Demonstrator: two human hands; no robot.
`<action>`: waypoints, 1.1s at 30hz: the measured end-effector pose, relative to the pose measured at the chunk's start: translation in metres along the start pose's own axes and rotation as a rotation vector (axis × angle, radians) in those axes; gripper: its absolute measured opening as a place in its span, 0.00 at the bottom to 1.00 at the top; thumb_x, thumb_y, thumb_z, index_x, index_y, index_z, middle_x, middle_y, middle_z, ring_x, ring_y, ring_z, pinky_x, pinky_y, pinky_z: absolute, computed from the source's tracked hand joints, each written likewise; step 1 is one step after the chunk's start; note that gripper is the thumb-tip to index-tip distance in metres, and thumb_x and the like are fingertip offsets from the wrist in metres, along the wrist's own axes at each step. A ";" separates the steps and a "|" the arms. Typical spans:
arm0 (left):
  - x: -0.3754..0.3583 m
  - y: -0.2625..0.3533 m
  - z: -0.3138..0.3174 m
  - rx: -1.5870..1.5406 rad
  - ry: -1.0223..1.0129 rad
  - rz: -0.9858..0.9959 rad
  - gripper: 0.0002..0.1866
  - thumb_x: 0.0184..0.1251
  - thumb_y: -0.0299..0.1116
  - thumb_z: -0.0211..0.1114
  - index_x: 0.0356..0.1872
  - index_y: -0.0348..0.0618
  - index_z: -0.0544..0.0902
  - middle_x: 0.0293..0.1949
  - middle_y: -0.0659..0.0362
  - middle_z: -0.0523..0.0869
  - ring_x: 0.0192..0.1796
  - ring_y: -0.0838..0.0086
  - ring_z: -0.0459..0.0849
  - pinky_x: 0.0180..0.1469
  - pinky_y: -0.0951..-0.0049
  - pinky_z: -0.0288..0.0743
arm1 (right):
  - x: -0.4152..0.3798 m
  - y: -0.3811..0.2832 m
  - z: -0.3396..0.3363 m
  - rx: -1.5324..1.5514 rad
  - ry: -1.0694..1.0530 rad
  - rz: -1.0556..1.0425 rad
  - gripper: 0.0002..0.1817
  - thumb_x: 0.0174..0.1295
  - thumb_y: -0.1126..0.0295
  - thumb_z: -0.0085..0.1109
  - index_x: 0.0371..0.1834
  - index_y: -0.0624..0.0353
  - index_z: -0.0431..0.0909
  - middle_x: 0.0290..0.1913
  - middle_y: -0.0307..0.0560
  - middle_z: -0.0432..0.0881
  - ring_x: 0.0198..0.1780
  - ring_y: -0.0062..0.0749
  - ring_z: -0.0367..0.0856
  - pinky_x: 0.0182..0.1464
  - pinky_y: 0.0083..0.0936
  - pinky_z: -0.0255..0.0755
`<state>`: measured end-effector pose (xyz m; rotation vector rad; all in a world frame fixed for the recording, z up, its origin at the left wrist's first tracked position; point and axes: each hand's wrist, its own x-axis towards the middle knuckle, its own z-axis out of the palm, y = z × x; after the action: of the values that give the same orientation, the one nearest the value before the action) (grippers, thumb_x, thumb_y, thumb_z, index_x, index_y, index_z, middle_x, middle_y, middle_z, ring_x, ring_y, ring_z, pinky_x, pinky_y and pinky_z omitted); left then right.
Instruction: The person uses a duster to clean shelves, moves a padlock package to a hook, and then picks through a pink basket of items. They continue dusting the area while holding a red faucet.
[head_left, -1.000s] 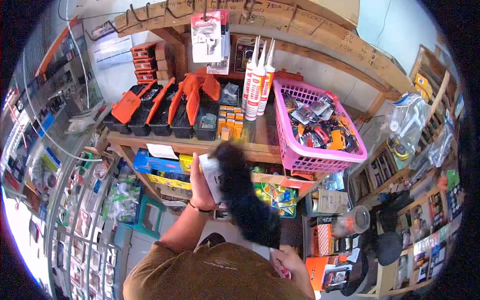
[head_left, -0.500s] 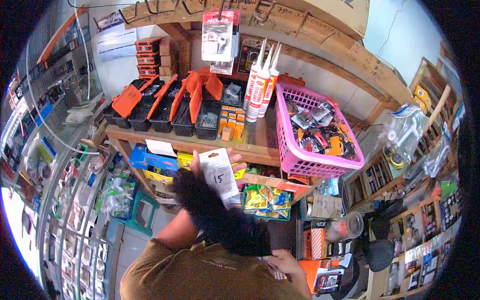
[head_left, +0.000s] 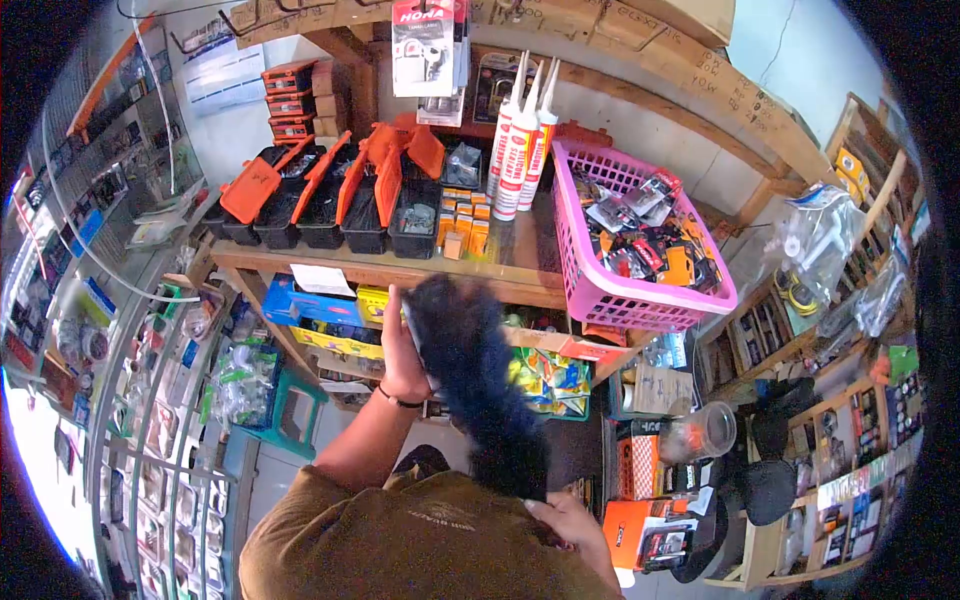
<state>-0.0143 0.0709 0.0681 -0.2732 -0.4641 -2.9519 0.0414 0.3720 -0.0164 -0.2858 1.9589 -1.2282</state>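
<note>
Duster [head_left: 495,375], black, shaggy, bluish in places, perhaps feathered though blurred. Grasped low in right hand [head_left: 570,522]; just beside left hand [head_left: 403,368] with grip impossible to tell.

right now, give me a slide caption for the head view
Right hand holding a dark duster beside the raised left hand, with a pink basket on the shelf beyond.

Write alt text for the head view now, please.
The right hand holds a dark fluffy duster in front of a mostly hidden flat pack in the left hand. Behind, a wooden shelf bears silicone sealant tubes and a pink basket.
</note>
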 end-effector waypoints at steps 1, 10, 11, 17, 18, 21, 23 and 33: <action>0.002 0.000 -0.016 0.007 -0.041 0.007 0.38 0.59 0.63 0.39 0.57 0.40 0.66 0.56 0.51 0.69 0.58 0.58 0.67 0.62 0.58 0.56 | 0.002 0.006 -0.003 -0.223 -0.039 -0.050 0.16 0.58 0.59 0.54 0.18 0.57 0.72 0.14 0.31 0.64 0.16 0.15 0.58 0.18 0.20 0.54; 0.007 -0.001 -0.003 -0.024 -0.263 -0.108 0.38 0.58 0.63 0.40 0.55 0.38 0.67 0.54 0.49 0.72 0.55 0.57 0.70 0.58 0.57 0.63 | -0.007 -0.007 -0.006 0.049 -0.014 0.034 0.20 0.60 0.62 0.51 0.11 0.58 0.66 0.09 0.38 0.67 0.09 0.20 0.63 0.12 0.20 0.56; 0.004 -0.001 0.006 0.006 -0.080 -0.047 0.39 0.57 0.64 0.40 0.56 0.37 0.66 0.55 0.49 0.71 0.55 0.54 0.70 0.57 0.55 0.62 | -0.003 -0.006 -0.009 0.107 0.089 0.073 0.20 0.61 0.62 0.50 0.11 0.58 0.66 0.09 0.39 0.66 0.09 0.21 0.63 0.12 0.20 0.56; 0.008 -0.004 -0.005 0.118 -0.216 0.012 0.41 0.54 0.63 0.47 0.59 0.37 0.61 0.55 0.49 0.70 0.56 0.50 0.68 0.59 0.51 0.59 | 0.002 -0.016 -0.005 -0.010 -0.041 0.016 0.20 0.61 0.62 0.50 0.12 0.58 0.67 0.09 0.36 0.66 0.09 0.19 0.62 0.12 0.19 0.55; 0.011 -0.003 -0.011 0.025 -0.204 -0.036 0.41 0.55 0.64 0.44 0.59 0.38 0.61 0.56 0.48 0.68 0.57 0.51 0.67 0.59 0.47 0.58 | 0.003 -0.014 -0.004 0.027 -0.036 -0.088 0.20 0.61 0.62 0.50 0.12 0.58 0.68 0.09 0.36 0.66 0.10 0.19 0.62 0.13 0.19 0.54; 0.011 -0.002 0.016 0.083 0.038 0.017 0.39 0.57 0.63 0.39 0.59 0.40 0.61 0.58 0.48 0.67 0.59 0.53 0.66 0.57 0.42 0.58 | 0.008 -0.012 -0.001 0.124 0.054 -0.054 0.19 0.61 0.63 0.50 0.12 0.57 0.67 0.11 0.35 0.67 0.11 0.17 0.62 0.13 0.18 0.53; 0.014 0.003 -0.001 0.045 -0.192 -0.042 0.38 0.58 0.63 0.38 0.59 0.40 0.62 0.57 0.48 0.67 0.59 0.54 0.66 0.58 0.47 0.58 | 0.006 -0.017 0.005 -0.024 -0.026 -0.125 0.18 0.61 0.64 0.49 0.13 0.57 0.67 0.12 0.35 0.68 0.11 0.17 0.61 0.13 0.18 0.53; 0.000 0.010 -0.002 -0.021 -0.291 -0.061 0.39 0.58 0.65 0.37 0.58 0.41 0.65 0.55 0.48 0.70 0.58 0.55 0.68 0.60 0.54 0.58 | 0.000 -0.010 -0.009 0.004 -0.099 -0.111 0.19 0.62 0.64 0.48 0.12 0.58 0.66 0.09 0.36 0.64 0.10 0.18 0.61 0.13 0.19 0.55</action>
<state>-0.0134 0.0611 0.0690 -0.7093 -0.4826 -2.9876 0.0333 0.3731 -0.0060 -0.4502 1.8766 -1.2644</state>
